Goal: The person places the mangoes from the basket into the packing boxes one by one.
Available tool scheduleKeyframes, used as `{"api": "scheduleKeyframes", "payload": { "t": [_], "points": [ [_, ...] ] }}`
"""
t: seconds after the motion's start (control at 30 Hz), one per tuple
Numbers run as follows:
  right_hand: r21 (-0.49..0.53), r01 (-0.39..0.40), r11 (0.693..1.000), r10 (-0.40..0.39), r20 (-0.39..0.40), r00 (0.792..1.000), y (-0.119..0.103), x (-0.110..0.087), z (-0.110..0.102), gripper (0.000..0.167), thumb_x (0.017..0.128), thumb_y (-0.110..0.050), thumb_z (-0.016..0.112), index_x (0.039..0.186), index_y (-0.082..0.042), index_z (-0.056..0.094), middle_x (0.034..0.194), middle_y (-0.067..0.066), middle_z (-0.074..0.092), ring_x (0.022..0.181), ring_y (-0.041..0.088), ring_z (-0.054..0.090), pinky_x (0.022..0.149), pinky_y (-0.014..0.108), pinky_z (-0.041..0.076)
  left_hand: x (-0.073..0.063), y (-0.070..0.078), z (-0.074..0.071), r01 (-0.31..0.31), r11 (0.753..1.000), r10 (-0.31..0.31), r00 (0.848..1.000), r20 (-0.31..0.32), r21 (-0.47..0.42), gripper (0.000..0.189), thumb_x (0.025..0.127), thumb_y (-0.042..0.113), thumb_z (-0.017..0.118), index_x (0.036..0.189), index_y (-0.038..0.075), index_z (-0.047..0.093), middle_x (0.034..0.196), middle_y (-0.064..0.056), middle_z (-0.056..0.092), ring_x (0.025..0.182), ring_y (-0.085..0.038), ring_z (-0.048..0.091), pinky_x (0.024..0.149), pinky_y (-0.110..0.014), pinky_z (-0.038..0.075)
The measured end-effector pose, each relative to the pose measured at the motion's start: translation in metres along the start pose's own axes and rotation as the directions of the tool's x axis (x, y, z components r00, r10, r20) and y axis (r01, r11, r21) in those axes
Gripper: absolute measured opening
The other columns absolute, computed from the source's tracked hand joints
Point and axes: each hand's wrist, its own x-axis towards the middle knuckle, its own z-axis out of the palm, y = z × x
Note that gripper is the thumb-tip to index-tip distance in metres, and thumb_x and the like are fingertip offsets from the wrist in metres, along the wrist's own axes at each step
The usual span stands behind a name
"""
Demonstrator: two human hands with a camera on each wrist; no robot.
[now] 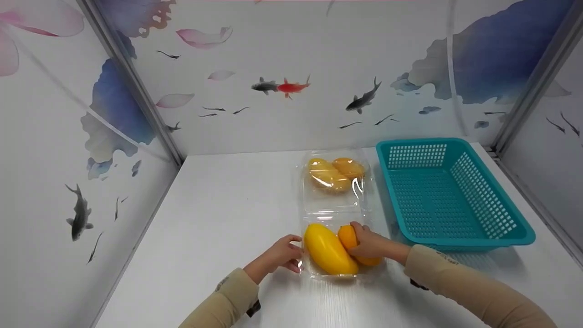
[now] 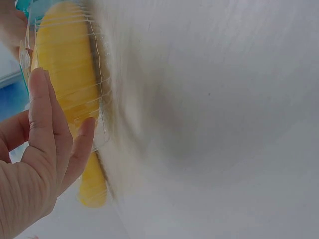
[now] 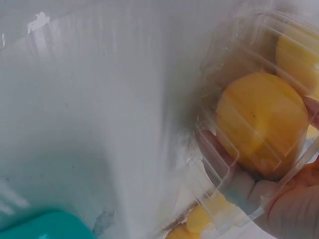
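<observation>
In the head view, a clear plastic box (image 1: 314, 273) at the near middle of the table holds a large yellow mango (image 1: 329, 251) and an orange-yellow mango (image 1: 348, 237). My right hand (image 1: 371, 243) reaches into the box and grips the orange-yellow mango, partly covering it. The right wrist view shows my fingers (image 3: 219, 164) curled around this mango (image 3: 261, 124) behind the clear wall. My left hand (image 1: 283, 254) is at the box's left side. Its fingers (image 2: 42, 109) lie fairly straight along the outer wall in the left wrist view, beside the yellow mango (image 2: 70, 59).
Beyond the near box, clear plastic (image 1: 314, 200) covers two more mangoes (image 1: 328, 177). A teal perforated basket (image 1: 428, 205) stands on the white table (image 1: 227, 205) to the right. Printed wall panels (image 1: 309, 118) enclose the back and both sides.
</observation>
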Motion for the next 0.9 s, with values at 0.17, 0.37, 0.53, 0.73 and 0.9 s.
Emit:
{"api": "scheduleKeyframes", "payload": {
  "t": [0.17,0.37,0.53,0.73,0.9],
  "points": [
    [0.031,0.010,0.999,-0.010,-0.004,1.000,0.001,0.000,-0.001,0.076,0.081,-0.029,0.064,0.138,0.000,0.022,0.111,0.017,0.043,0.093,0.028,0.048,0.092,0.049,0.040,0.000,0.001,0.000,-0.006,1.000,0.006,1.000,0.004,0.002,0.045,0.087,0.008,0.057,0.129,0.004,0.040,0.098,-0.015,0.058,0.054,-0.014,0.055,0.054,-0.023,0.053],
    [0.058,0.093,0.994,-0.087,-0.101,0.991,-0.001,-0.002,-0.010,0.065,0.086,-0.023,0.061,0.137,0.001,0.029,0.126,0.022,0.044,0.106,0.032,0.048,0.098,0.051,0.037,0.000,0.003,-0.002,0.006,1.000,-0.006,1.000,0.003,0.014,0.045,0.087,0.009,0.058,0.128,0.005,0.041,0.097,-0.012,0.059,0.054,-0.014,0.056,0.054,-0.023,0.053],
    [0.134,0.196,0.971,-0.142,-0.333,0.932,0.002,-0.003,-0.022,0.057,0.090,-0.018,0.056,0.137,-0.001,0.028,0.139,0.024,0.032,0.124,0.038,0.035,0.103,0.054,0.030,-0.002,0.004,-0.006,0.011,1.000,-0.011,1.000,-0.001,0.024,0.047,0.087,0.012,0.058,0.130,0.006,0.040,0.099,-0.012,0.059,0.055,-0.014,0.056,0.057,-0.023,0.053],
    [0.381,0.152,0.912,0.005,-0.380,0.925,0.020,0.002,-0.019,0.064,0.095,-0.013,0.042,0.142,0.004,0.003,0.147,0.029,0.008,0.133,0.042,0.016,0.108,0.054,0.015,-0.001,0.002,-0.010,0.000,1.000,0.000,1.000,0.020,0.013,0.048,0.088,0.013,0.057,0.132,0.005,0.038,0.105,-0.014,0.058,0.058,-0.015,0.057,0.060,-0.026,0.054],
    [0.621,0.084,0.779,0.129,-0.290,0.948,0.032,0.008,-0.010,0.060,0.098,-0.014,0.032,0.143,0.001,-0.005,0.148,0.028,0.004,0.134,0.044,0.014,0.108,0.053,0.016,0.010,0.003,-0.016,-0.010,1.000,0.010,1.000,-0.010,0.011,0.049,0.091,0.018,0.053,0.134,0.005,0.036,0.112,-0.015,0.056,0.071,-0.018,0.063,0.064,-0.030,0.055]
  ]
}}
